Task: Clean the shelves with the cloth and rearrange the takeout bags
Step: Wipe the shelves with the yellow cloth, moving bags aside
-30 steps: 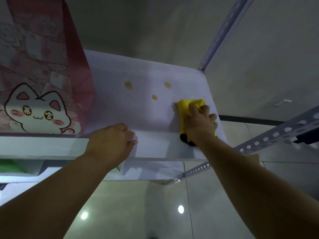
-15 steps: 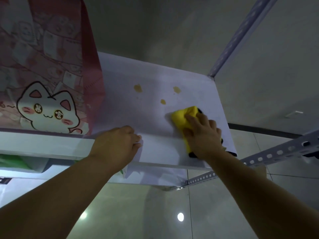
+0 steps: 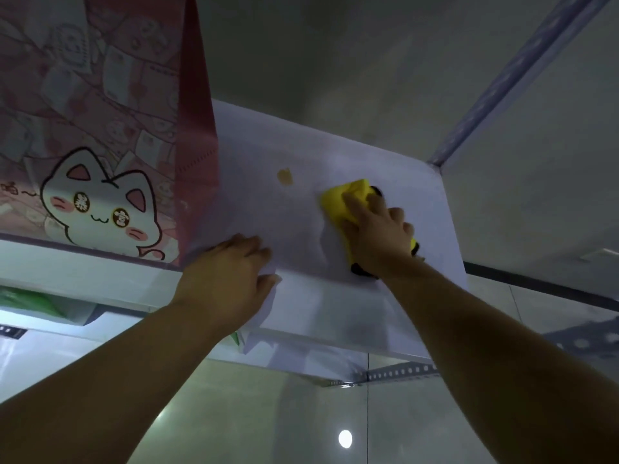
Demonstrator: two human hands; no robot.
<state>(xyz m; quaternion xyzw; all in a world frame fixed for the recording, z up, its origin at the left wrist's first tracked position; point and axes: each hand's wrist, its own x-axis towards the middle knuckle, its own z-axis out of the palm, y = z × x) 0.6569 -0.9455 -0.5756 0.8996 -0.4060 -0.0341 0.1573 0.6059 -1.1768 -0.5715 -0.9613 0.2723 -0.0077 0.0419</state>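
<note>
A yellow cloth (image 3: 345, 197) with a black edge lies on the white top shelf (image 3: 308, 249). My right hand (image 3: 378, 236) presses flat on it, fingers stretched toward the back. One brown stain (image 3: 285, 176) shows on the shelf to the left of the cloth. My left hand (image 3: 231, 279) rests on the shelf's front edge, fingers loosely bent. A pink takeout bag (image 3: 100, 128) with a white cartoon cat stands on the left part of the shelf, right beside my left hand.
A grey perforated upright (image 3: 516, 75) rises at the shelf's back right corner, and a perforated rail (image 3: 398, 375) runs below the front. A green bag (image 3: 26, 301) sits on the lower shelf at left. Glossy floor tiles lie below; walls stand behind and to the right.
My right hand has pushed the cloth toward the back of the shelf, over the two right-hand stains; only the left stain still shows. My left hand stays on the front edge.
</note>
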